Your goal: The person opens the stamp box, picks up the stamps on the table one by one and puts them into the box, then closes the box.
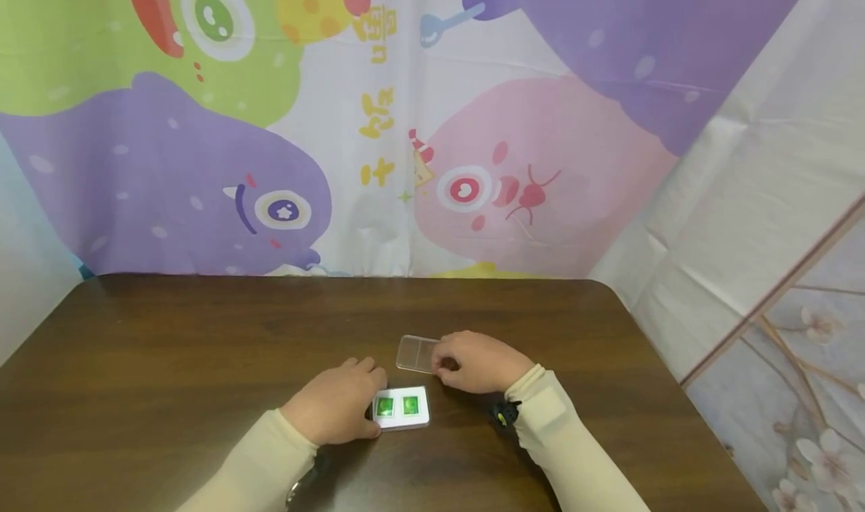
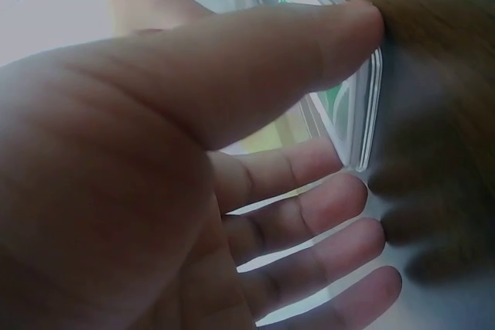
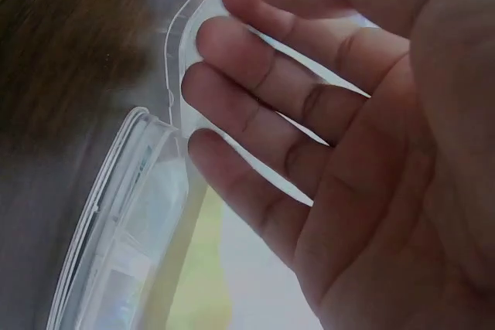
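Note:
On the table lies a flat rectangular case (image 1: 415,416) with a white face and two green pictures. My left hand (image 1: 333,405) holds its left end, thumb at the near corner and index finger at the far one. In the left wrist view the thumb crosses the case (image 2: 360,113), and the other fingers extend below it. Just beyond the case, a thin clear plastic cover (image 1: 413,353) lies apart from it. My right hand (image 1: 481,362) grips the cover's right end between thumb and index finger. In the right wrist view the cover (image 3: 176,59) is partly hidden behind the fingers.
The dark wooden table (image 1: 203,324) extends around both hands. A cartoon-printed cloth (image 1: 378,227) hangs behind its far edge, and a pale flowered panel (image 1: 797,362) stands at the right. Light sleeves cover both forearms; a dark strap (image 1: 504,414) is at the right wrist.

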Demonstrator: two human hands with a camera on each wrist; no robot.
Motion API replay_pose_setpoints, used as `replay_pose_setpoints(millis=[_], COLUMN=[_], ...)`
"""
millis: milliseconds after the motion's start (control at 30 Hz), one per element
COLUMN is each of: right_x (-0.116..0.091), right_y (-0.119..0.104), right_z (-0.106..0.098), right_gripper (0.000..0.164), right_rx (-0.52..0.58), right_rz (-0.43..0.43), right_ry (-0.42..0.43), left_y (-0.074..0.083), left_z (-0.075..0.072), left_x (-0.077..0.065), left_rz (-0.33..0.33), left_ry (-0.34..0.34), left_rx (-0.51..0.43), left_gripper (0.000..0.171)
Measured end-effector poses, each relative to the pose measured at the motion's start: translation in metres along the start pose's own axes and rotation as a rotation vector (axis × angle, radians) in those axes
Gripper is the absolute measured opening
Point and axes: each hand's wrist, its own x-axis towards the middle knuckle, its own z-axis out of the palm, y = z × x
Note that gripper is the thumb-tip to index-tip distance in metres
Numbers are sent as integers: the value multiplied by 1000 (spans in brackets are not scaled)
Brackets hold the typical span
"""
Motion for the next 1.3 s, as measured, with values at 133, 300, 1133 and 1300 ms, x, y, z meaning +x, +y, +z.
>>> replay_pose_setpoints(millis=[133,300,1133,1300], right_x=[1,2,4,3], right_y=[0,2,3,2], right_z=[1,7,13,13], right_gripper=[15,55,53,55], right_rx=[-17,-65,-181,-147], right_rz=[29,137,181,194], right_ry=[58,102,66,73], left_y=[0,-1,-1,-2], left_z=[0,1,3,3], left_x=[-1,0,1,1], left_rz=[18,10,-2,11], left_ry=[9,2,3,4], left_rx=[8,7,-2,8], left_gripper=[49,50,50,50])
